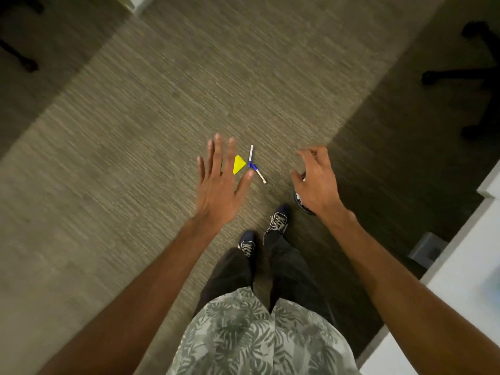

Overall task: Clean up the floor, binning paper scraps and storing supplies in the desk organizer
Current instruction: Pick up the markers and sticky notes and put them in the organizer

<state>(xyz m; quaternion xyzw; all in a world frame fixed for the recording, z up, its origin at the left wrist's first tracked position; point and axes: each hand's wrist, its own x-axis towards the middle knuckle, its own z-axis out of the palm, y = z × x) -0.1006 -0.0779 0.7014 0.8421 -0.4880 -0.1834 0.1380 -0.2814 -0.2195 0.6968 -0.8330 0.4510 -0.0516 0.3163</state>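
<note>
A yellow paper scrap lies on the carpet ahead of my feet. Right beside it two white pens with blue caps lie crossed in a V. My left hand hovers flat above the floor, fingers spread and empty, its edge overlapping the scrap from my viewpoint. To the right, my right hand is held with loosely curled, separated fingers and holds nothing. Beneath it a dark round bin with white bits inside is mostly hidden.
My two dark shoes stand just behind the pens. Black office chair bases sit at the far right and far left. A white desk edge runs along the right, with a grey box under it.
</note>
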